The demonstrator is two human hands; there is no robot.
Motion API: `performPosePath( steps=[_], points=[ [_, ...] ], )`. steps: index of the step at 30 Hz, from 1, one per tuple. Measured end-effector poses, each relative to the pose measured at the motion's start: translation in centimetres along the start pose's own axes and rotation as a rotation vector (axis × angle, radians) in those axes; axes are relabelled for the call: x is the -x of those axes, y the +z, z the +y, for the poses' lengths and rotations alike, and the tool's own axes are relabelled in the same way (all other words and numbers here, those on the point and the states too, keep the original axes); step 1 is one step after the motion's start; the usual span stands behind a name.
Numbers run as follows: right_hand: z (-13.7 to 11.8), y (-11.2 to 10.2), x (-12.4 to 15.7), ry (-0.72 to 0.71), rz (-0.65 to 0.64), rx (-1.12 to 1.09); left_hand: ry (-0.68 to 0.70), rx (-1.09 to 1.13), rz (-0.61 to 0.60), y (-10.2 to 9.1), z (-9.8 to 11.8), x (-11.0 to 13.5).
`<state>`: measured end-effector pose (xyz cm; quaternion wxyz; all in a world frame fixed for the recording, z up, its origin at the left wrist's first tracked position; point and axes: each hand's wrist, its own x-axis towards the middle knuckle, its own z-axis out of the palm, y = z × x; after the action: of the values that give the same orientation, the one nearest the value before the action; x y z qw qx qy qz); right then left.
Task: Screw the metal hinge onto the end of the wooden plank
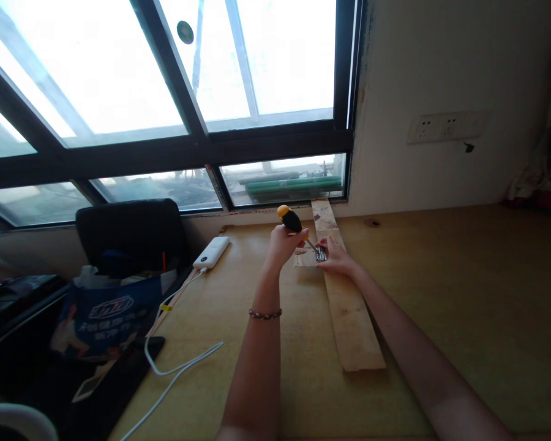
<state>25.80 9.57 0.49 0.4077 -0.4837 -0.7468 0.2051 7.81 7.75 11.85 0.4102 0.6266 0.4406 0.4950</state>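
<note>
My left hand (pixel 282 245) is closed around a screwdriver (pixel 290 219) with a yellow and black handle. The shaft slants down to the right, its tip at a small shiny metal piece (pixel 321 254). That piece lies on wood, where a short board (pixel 302 258) meets a long wooden plank (pixel 353 324). From the other side, my right hand (pixel 335 255) pinches the metal piece with its fingertips and rests on the plank. Any screw under the screwdriver tip is too small to make out.
The plank runs across the yellowish table (pixel 441 306) toward the window. A white power bank (pixel 212 252) with a white cable (pixel 183 367) lies at the left edge. Beyond that edge are a black chair (pixel 128 233) and a blue bag (pixel 114 318). Wall sockets (pixel 447 127) are at right.
</note>
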Motion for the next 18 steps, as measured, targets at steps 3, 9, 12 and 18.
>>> performPosePath(
  steps=[3,9,12,18],
  points=[
    [-0.06,-0.03,0.02,0.006,0.001,-0.007,0.007,-0.027,-0.001,-0.12,-0.08,-0.10],
    [0.01,0.08,0.05,-0.008,0.011,0.013,0.037,-0.064,-0.028,-0.28,-0.02,0.03],
    [0.04,0.09,0.07,-0.021,0.016,0.028,0.055,-0.092,-0.043,-0.17,-0.06,0.09],
    [0.09,0.10,0.00,-0.025,0.026,0.045,0.103,-0.270,0.004,0.45,-0.26,-0.19]
  ],
)
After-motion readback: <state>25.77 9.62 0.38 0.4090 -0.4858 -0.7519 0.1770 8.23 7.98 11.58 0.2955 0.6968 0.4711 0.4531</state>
